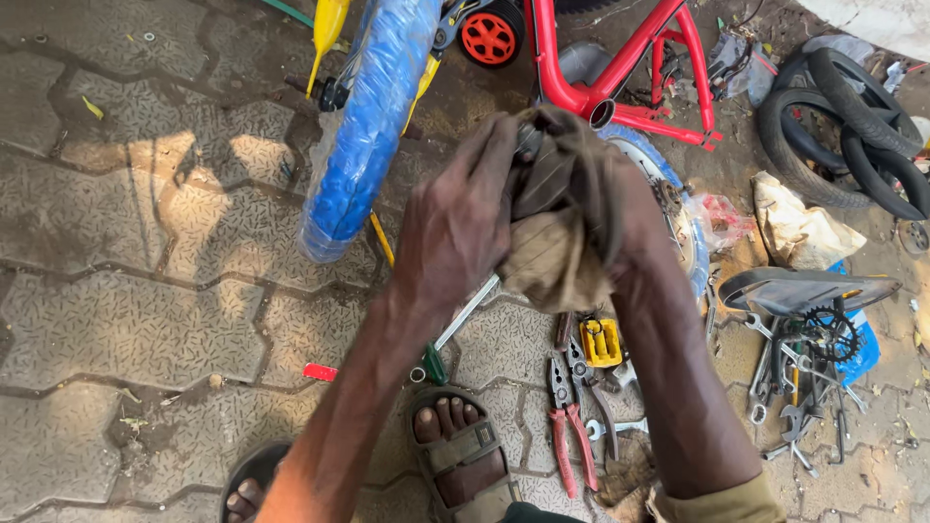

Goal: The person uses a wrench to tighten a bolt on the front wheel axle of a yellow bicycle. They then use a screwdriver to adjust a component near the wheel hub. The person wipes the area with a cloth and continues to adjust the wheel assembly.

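A dirty brown rag (pixel 552 257) is gripped by both hands, the left hand (pixel 455 228) and right hand (pixel 625 218) closed around it, above the paved floor (pixel 126 291). A blue-wrapped wheel (pixel 363 136) stands just behind; red pliers (pixel 567 421) and wrenches (pixel 794 407) lie below.

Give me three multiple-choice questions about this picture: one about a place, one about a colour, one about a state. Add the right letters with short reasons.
1. Where do the red-handled pliers lie?
A. on the paving near the sandalled foot
B. on the black saddle
C. inside the loose black tyres

2. What colour is the wrap on the wheel at the upper left?
A. green
B. blue
C. white

3. What are the left hand and right hand doing?
A. resting open on the ground
B. holding a wrench
C. closed around a brown rag

Answers:
1 A: the pliers rest on the paving stones right of the foot.
2 B: the wrap is bright blue.
3 C: both hands' fingers clasp the rag, which covers a dark part.
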